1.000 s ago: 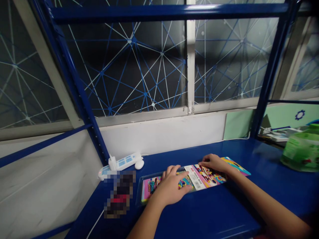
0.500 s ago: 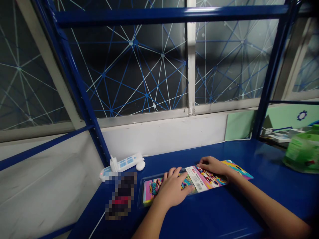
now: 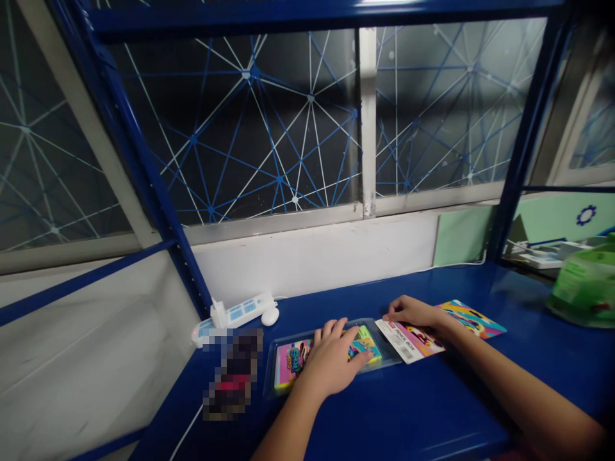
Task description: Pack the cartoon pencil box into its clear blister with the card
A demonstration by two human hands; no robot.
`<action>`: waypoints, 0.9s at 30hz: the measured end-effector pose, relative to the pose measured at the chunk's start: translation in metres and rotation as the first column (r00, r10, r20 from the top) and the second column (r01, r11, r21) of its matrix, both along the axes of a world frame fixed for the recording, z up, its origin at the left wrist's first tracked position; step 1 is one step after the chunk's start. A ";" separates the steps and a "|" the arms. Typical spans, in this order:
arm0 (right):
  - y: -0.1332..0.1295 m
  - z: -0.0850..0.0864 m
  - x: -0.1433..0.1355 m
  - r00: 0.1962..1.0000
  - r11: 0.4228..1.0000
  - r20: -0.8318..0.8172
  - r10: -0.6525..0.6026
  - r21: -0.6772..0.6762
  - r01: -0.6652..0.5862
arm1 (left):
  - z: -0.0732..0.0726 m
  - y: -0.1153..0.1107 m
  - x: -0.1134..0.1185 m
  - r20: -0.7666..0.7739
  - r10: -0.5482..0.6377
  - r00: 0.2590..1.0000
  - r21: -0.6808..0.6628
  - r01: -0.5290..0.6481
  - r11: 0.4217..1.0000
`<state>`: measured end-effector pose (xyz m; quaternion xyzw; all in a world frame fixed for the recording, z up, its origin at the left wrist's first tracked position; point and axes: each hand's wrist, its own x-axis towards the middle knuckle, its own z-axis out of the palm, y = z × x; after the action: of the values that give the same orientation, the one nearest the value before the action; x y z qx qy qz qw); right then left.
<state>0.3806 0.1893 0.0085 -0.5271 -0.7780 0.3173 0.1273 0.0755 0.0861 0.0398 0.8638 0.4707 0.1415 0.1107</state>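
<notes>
A colourful pencil box (image 3: 287, 366) lies in a clear plastic tray (image 3: 391, 358) on the blue table. My left hand (image 3: 331, 362) rests on top of the box with its fingers spread, hiding the middle of it. To the right, a printed card (image 3: 410, 344) marked "PENCIL BOX" lies beside the tray, close to its right end. My right hand (image 3: 412, 311) has its fingers curled closed at the card's far edge, and my wrist and forearm cover part of its print.
A white power strip (image 3: 245, 310) and a small white rounded object (image 3: 270, 315) sit at the back left. Nearer is a pixelated dark object (image 3: 235, 378) with a white cable. A green plastic bag (image 3: 583, 288) stands at the right, and blue frame posts rise behind the table.
My right hand has moved right with the card, which has slid off the tray and bared the right end of the pencil box. My left hand stays on the box.
</notes>
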 end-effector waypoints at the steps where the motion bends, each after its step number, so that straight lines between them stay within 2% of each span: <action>1: 0.000 0.000 -0.001 1.000 1.000 -0.007 -0.005 -0.004 0.005 | 0.000 0.000 0.000 -0.002 -0.002 1.000 0.005 0.002 1.000; 7: -0.004 0.000 -0.015 0.998 0.999 -0.035 -0.046 0.007 0.046 | 0.001 0.000 0.001 -0.014 -0.008 1.000 0.025 0.008 1.000; 15: -0.004 -0.005 -0.018 0.995 0.995 -0.041 -0.091 0.037 0.092 | 0.003 0.000 0.002 -0.030 -0.009 1.000 0.012 0.009 1.000; 27: 0.003 0.002 -0.017 0.999 0.998 0.012 -0.046 0.052 0.045 | 0.003 -0.001 0.001 -0.043 -0.010 0.999 -0.021 0.009 1.000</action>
<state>0.3636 0.1919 0.0102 -0.5433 -0.7745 0.2905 0.1432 0.0763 0.0847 0.0432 0.8677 0.4702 0.1175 0.1102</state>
